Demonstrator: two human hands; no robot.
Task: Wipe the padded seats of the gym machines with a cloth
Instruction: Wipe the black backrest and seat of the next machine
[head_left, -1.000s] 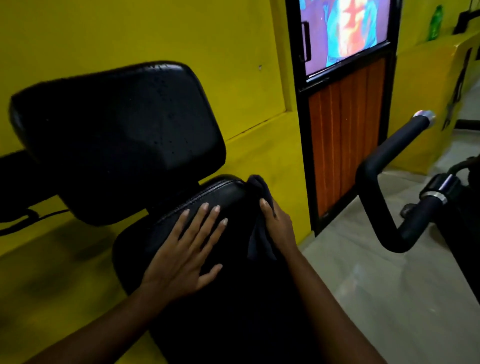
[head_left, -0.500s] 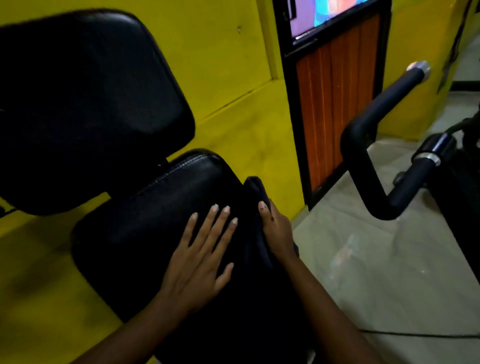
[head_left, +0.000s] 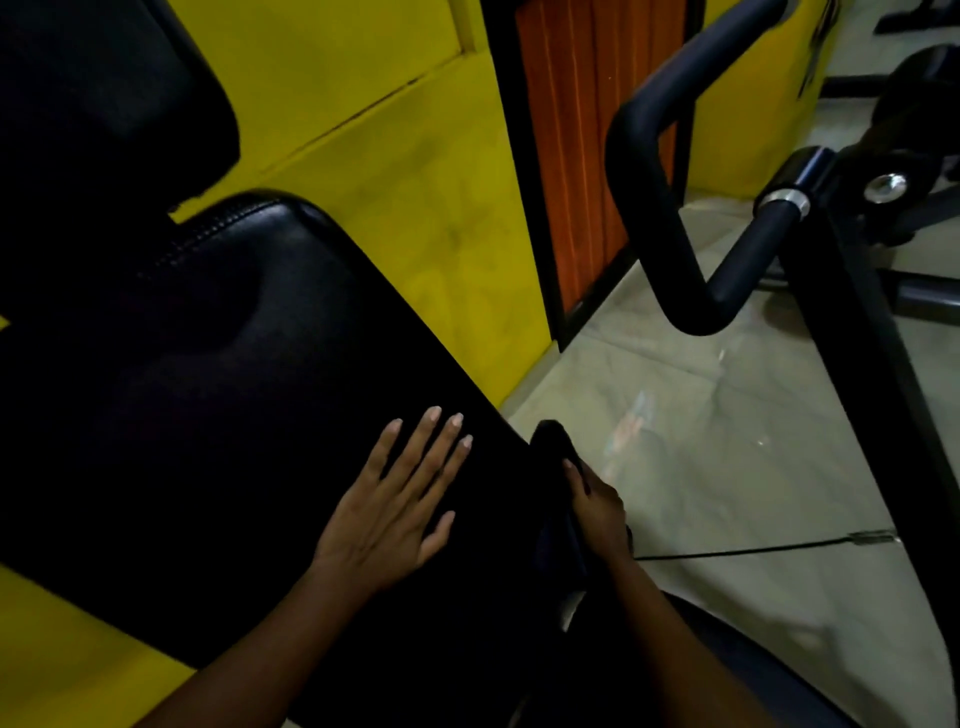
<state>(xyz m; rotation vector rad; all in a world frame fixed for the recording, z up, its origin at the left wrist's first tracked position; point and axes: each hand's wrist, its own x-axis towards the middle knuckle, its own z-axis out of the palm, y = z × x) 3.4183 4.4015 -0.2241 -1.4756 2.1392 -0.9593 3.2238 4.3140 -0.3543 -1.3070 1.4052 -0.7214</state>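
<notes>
We see the left hand (head_left: 387, 512) lying flat and relaxed on the near right part of the black padded seat (head_left: 234, 338), fingers straight and spread. The right hand (head_left: 600, 512) clutches the dark cloth (head_left: 549, 444) against the seat's right edge, just right of the left hand. Farther right, a curved black handlebar (head_left: 654, 208) stands over the pale floor (head_left: 727, 441).

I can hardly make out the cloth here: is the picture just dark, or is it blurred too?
Head view: mostly dim light, not blur. The black cloth held by the right hand melts into the black seat; the left hand is sharp, nails visible; the floor shows pale glare.
</notes>
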